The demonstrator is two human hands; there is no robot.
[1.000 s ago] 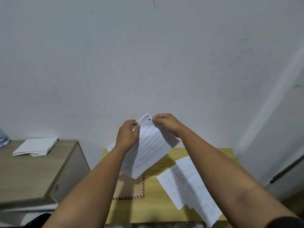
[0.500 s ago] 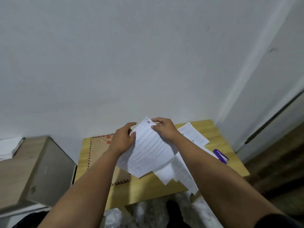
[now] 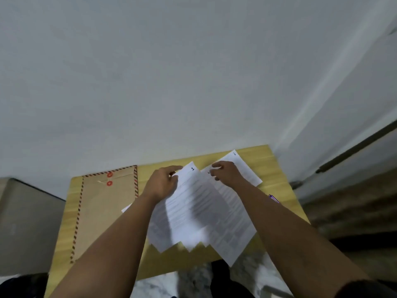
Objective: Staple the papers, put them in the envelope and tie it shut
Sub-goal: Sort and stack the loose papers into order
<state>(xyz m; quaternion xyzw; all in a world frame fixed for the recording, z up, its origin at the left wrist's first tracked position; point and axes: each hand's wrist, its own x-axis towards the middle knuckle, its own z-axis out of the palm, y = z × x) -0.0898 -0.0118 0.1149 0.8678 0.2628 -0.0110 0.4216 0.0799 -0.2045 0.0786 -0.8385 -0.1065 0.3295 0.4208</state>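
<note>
Two bare arms reach over a small wooden table set against a white wall. The left hand pinches the top edge of a sheet marked "1", thumb and fingers curled on it. The right hand, fingers curled, pinches the top of the sheets just right of that one. Left of the left hand, a brown envelope lies flat. A purple stapler peeks out beside the right forearm.
</note>
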